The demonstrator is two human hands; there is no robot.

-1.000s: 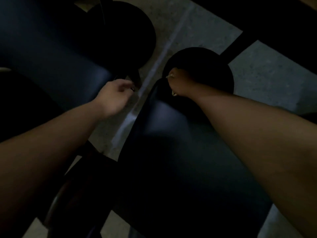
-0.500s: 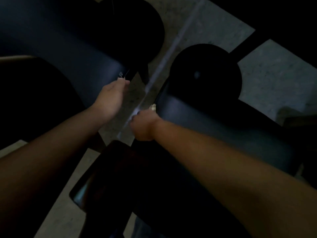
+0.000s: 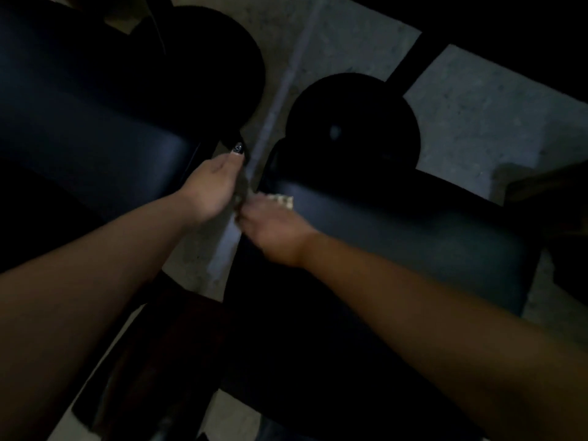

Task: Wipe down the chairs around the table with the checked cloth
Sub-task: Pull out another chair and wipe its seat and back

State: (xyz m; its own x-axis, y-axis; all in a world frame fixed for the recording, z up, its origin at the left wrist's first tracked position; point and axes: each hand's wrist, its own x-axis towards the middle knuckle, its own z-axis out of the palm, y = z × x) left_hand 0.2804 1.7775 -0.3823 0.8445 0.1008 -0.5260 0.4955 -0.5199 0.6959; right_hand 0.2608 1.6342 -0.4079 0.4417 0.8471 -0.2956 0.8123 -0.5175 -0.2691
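Black, glossy chair back point(image 3: 95, 128) fills the upper left, its edges lost in gloom. At centre the left hand point(image 3: 211, 183) and blurred right hand point(image 3: 273, 227) meet over the grey floor point(image 3: 477, 116), both pinching a barely visible scrap of checked cloth point(image 3: 281, 198). Right of them lies a second chair point(image 3: 397, 230), mostly shadow.

A narrow strip of bare floor point(image 3: 280, 90) runs between two dark chairs point(image 3: 95, 128) point(image 3: 397, 224); both hands point(image 3: 210, 186) point(image 3: 273, 230) crowd it.
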